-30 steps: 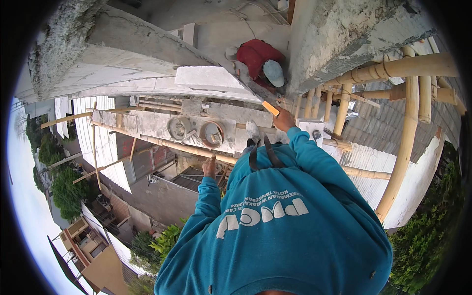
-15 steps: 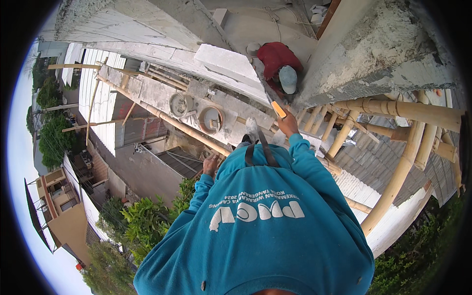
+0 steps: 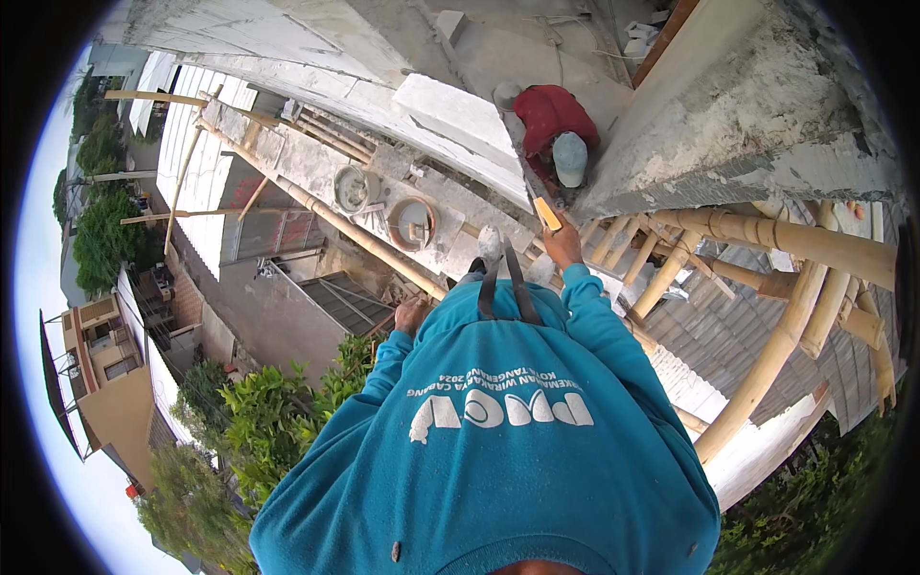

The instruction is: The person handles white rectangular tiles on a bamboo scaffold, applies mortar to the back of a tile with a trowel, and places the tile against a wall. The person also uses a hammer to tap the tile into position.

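Observation:
My right hand [image 3: 563, 245] is wrapped round the yellow-orange handle of a hand saw [image 3: 547, 214]. The narrow blade runs up along the right end of a pale white block [image 3: 458, 113]; whether its teeth touch the block I cannot make out. The block lies on top of the wall. My left hand [image 3: 412, 314] is down beside my left hip, fingers curled, just outside the bamboo rail [image 3: 335, 223]. Anything inside those fingers is hidden.
A person in red with a grey cap [image 3: 569, 158] crouches beyond the block, close to the saw. Two round tubs [image 3: 411, 224] stand on the plank platform [image 3: 297, 177] by my foot. Bamboo poles [image 3: 776, 355] cross at right. Roofs and trees lie far below.
The whole view has shifted slightly, with the block and the other person a little further right. My right hand stays on the saw beside the block. My left hand remains low, fingers curled.

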`<move>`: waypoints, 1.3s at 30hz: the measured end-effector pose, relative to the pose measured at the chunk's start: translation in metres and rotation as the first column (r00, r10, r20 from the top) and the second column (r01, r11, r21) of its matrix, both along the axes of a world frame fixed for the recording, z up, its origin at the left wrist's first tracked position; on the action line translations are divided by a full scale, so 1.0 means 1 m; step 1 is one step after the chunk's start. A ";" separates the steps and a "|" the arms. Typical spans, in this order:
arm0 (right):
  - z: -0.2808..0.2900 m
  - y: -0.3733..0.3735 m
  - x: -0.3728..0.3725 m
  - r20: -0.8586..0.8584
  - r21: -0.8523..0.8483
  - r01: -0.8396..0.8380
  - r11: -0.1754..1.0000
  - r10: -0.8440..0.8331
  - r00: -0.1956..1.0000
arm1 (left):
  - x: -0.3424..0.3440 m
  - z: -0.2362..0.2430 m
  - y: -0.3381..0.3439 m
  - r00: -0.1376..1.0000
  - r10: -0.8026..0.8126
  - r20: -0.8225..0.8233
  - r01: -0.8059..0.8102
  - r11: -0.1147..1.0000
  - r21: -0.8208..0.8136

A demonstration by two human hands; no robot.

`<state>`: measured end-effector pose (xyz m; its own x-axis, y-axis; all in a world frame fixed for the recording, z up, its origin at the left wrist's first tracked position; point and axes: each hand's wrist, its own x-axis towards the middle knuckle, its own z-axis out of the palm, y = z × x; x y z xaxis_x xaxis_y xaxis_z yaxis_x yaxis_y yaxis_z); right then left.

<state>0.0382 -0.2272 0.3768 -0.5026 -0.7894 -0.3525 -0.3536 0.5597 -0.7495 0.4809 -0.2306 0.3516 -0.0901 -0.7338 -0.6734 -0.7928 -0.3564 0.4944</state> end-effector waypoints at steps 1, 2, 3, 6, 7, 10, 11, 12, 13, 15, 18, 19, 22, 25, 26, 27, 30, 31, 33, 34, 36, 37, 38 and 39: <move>-0.002 0.002 -0.003 -0.006 -0.001 0.008 1.000 -0.008 1.000 | -0.002 0.001 0.001 0.995 -0.083 0.052 0.083 0.997 0.009; 0.001 0.002 -0.001 0.001 -0.009 0.004 1.000 -0.004 1.000 | 0.010 -0.007 0.004 0.987 -0.123 0.105 0.124 0.992 -0.010; 0.009 -0.001 0.006 0.034 -0.039 -0.004 0.999 0.006 0.999 | 0.038 -0.022 0.010 0.974 -0.146 0.175 0.153 0.988 -0.030; 0.012 -0.001 0.002 0.059 -0.054 -0.004 0.999 0.007 0.998 | 0.034 -0.036 0.013 0.976 -0.034 0.216 0.027 0.999 0.034; 0.011 -0.001 -0.001 0.064 -0.031 -0.005 1.000 0.007 0.998 | 0.022 -0.037 0.008 0.976 0.042 0.212 -0.059 0.996 0.074; 0.012 -0.003 0.004 0.097 -0.079 -0.059 0.995 0.066 0.993 | 0.006 -0.038 0.012 0.949 0.315 0.021 -0.315 0.949 -0.015; 0.008 -0.003 0.004 0.105 -0.115 -0.076 0.990 0.088 0.991 | -0.001 -0.037 0.008 0.928 0.372 -0.008 -0.372 0.928 -0.015; -0.003 -0.001 -0.002 0.044 -0.095 -0.080 0.992 0.085 0.995 | -0.028 -0.023 -0.002 0.947 0.280 0.158 -0.278 0.960 -0.038; -0.011 0.002 -0.019 0.050 -0.049 -0.066 0.997 0.069 0.996 | -0.071 0.019 -0.022 0.977 0.212 0.032 -0.215 0.972 0.095; -0.004 -0.002 -0.011 0.141 0.017 -0.122 0.992 0.118 0.983 | -0.069 0.031 -0.010 0.963 0.271 -0.005 -0.271 0.963 -0.001; -0.006 -0.001 -0.009 0.215 0.007 -0.072 0.997 0.069 0.974 | -0.077 0.034 -0.006 0.961 0.268 0.066 -0.271 0.962 0.031; -0.006 0.000 -0.010 0.237 0.006 -0.044 0.999 0.041 0.971 | -0.077 0.028 -0.001 0.956 0.286 0.066 -0.287 0.958 0.021; -0.019 0.001 -0.019 0.250 -0.035 -0.082 0.996 0.088 0.964 | -0.078 0.014 0.016 0.940 0.329 0.093 -0.332 0.943 0.020; -0.047 0.004 -0.033 0.246 -0.046 -0.105 0.993 0.113 0.963 | -0.075 -0.005 0.031 0.935 0.338 0.102 -0.343 0.939 0.026; -0.046 0.003 -0.033 0.278 0.003 -0.124 0.992 0.118 0.953 | -0.068 -0.016 0.039 0.939 0.330 0.095 -0.334 0.942 0.028; -0.045 0.002 -0.032 0.293 0.044 -0.139 0.989 0.120 0.949 | -0.061 -0.025 0.047 0.943 0.320 0.087 -0.324 0.946 0.030; -0.049 0.003 -0.041 0.288 0.151 -0.117 0.982 0.069 0.955 | -0.071 -0.021 0.050 0.914 0.404 0.044 -0.406 0.913 0.047; -0.045 0.003 -0.040 0.295 0.185 -0.100 0.978 0.042 0.955 | -0.074 -0.012 0.050 0.902 0.431 0.026 -0.432 0.900 0.067; -0.008 -0.004 -0.018 0.354 0.258 -0.064 0.964 -0.033 0.935 | -0.069 -0.008 0.056 0.884 0.465 0.044 -0.467 0.883 0.055; -0.017 -0.001 -0.023 0.348 0.184 -0.061 0.981 -0.007 0.937 | -0.070 -0.004 0.051 0.887 0.461 0.042 -0.462 0.885 0.046; -0.045 0.007 -0.035 0.301 0.051 -0.060 0.997 0.042 0.953 | -0.076 0.007 0.036 0.894 0.446 0.032 -0.447 0.892 0.063; -0.049 0.008 -0.036 0.262 -0.003 -0.078 0.997 0.076 0.962 | -0.077 0.011 0.030 0.899 0.437 0.030 -0.438 0.896 0.072; -0.037 0.005 -0.026 0.205 -0.038 -0.128 0.991 0.133 0.970 | -0.069 0.001 0.035 0.880 0.473 0.028 -0.474 0.879 0.050; -0.026 0.002 -0.018 0.145 -0.071 -0.174 0.982 0.182 0.972 | -0.055 -0.019 0.045 0.863 0.504 0.024 -0.505 0.863 0.025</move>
<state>0.0201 -0.2254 0.3504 -0.2968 -0.8827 -0.3645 -0.3245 0.4522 -0.8308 0.4262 -0.1859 0.3328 0.2982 -0.6556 -0.6937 -0.5086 -0.7242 0.4657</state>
